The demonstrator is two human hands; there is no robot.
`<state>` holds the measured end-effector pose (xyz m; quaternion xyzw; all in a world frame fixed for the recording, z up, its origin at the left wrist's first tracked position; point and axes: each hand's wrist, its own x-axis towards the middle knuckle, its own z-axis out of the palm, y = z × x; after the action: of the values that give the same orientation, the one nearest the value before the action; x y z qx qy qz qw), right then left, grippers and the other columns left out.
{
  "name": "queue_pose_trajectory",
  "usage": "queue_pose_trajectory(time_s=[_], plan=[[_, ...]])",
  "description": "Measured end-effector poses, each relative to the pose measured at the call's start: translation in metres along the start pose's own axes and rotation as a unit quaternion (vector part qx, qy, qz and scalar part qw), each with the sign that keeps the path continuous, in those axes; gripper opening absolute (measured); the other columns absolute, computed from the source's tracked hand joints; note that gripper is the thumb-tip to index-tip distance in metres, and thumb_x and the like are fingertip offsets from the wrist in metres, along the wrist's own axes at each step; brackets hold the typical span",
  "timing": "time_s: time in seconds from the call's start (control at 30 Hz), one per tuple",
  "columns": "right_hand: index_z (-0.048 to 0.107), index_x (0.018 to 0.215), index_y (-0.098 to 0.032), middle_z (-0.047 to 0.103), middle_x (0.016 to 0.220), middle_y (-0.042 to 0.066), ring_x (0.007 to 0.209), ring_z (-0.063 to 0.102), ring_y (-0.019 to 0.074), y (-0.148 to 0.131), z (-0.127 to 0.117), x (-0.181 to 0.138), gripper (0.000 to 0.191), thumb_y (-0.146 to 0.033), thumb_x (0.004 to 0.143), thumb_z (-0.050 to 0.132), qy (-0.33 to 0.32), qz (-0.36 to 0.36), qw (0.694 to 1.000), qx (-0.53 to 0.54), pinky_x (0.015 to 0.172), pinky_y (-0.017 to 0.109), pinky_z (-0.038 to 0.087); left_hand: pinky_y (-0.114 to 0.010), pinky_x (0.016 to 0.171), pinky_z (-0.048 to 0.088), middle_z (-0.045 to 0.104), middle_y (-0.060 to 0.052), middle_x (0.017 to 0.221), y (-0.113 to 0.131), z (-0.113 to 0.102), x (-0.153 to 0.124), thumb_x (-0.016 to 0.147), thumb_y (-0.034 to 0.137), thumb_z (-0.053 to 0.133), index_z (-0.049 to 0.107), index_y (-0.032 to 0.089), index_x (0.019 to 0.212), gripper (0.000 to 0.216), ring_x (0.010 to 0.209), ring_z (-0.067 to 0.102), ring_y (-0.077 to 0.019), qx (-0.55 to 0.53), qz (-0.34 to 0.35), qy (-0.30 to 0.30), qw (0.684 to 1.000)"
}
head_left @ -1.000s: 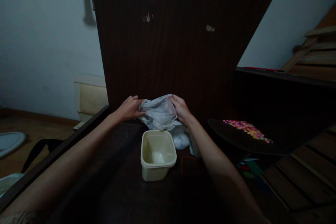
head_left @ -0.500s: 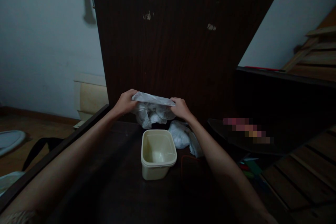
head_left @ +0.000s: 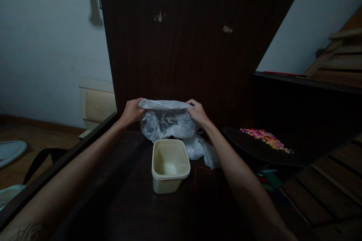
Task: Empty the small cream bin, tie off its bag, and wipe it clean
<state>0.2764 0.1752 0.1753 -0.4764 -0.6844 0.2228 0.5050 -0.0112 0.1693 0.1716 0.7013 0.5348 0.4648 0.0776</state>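
My left hand (head_left: 131,112) and my right hand (head_left: 197,112) each grip one side of a thin white plastic bag (head_left: 166,122). The bag's top edge is pulled taut between them and the rest hangs down. It hangs just above and behind an open cream plastic tub (head_left: 170,165) that stands upright on the dark table (head_left: 124,203). The tub looks empty. More crumpled white plastic (head_left: 198,148) lies on the table to the right of the tub, below my right wrist.
A dark wooden panel (head_left: 183,45) rises right behind the table. To the right, a dark tray (head_left: 254,150) carries several small pink and yellow pieces (head_left: 266,138). Wooden slats (head_left: 325,188) lie at the lower right. Floor and a pale board (head_left: 97,103) lie left.
My hands moved apart and lifted the bag, stretching its bunched top into a straight edge. The bag now hangs fuller below that edge. The tub has not moved.
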Motion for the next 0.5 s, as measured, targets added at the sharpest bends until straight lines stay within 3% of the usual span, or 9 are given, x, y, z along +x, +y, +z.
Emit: queue_pose_trajectory(time_s=[0.1, 0.2, 0.33, 0.5], plan=[[0.062, 0.079, -0.019, 0.063, 0.074, -0.001, 0.071, 0.057, 0.0173, -0.005, -0.008, -0.008, 0.033, -0.043, 0.062, 0.076, -0.081, -0.018, 0.996, -0.031, 0.063, 0.026, 0.042, -0.028, 0.067, 0.043, 0.072, -0.006, 0.070, -0.001, -0.003, -0.001, 0.065, 0.026, 0.053, 0.060, 0.019, 0.059, 0.011, 0.083, 0.069, -0.0290, -0.001, -0.018, 0.012, 1.000], [0.065, 0.085, -0.019, 0.068, 0.081, 0.002, 0.077, 0.061, 0.0201, -0.007, -0.012, -0.016, 0.037, -0.035, 0.058, 0.084, -0.107, -0.043, 0.977, -0.177, 0.065, 0.026, 0.039, -0.028, 0.064, 0.042, 0.069, -0.005, 0.064, -0.004, -0.004, -0.001, 0.064, 0.027, 0.055, 0.062, 0.019, 0.057, 0.012, 0.084, 0.069, -0.0317, -0.015, -0.056, 0.022, 0.998], [0.069, 0.089, -0.022, 0.074, 0.085, 0.008, 0.079, 0.067, 0.0242, -0.008, -0.010, -0.023, 0.020, -0.014, 0.071, 0.068, -0.042, -0.026, 0.935, -0.350, 0.062, 0.027, 0.035, -0.027, 0.056, 0.042, 0.063, -0.004, 0.055, -0.003, -0.001, 0.000, 0.064, 0.034, 0.060, 0.062, 0.017, 0.055, 0.019, 0.076, 0.067, -0.0297, -0.066, -0.124, 0.024, 0.990], [0.070, 0.094, -0.021, 0.075, 0.087, 0.010, 0.081, 0.068, 0.0254, -0.009, -0.011, -0.020, 0.033, -0.003, 0.071, 0.053, 0.033, -0.025, 0.931, -0.362, 0.064, 0.027, 0.038, -0.026, 0.056, 0.049, 0.069, -0.004, 0.064, 0.009, 0.001, 0.001, 0.066, 0.037, 0.061, 0.066, 0.016, 0.068, 0.022, 0.068, 0.065, -0.0223, -0.170, -0.164, -0.001, 0.972]])
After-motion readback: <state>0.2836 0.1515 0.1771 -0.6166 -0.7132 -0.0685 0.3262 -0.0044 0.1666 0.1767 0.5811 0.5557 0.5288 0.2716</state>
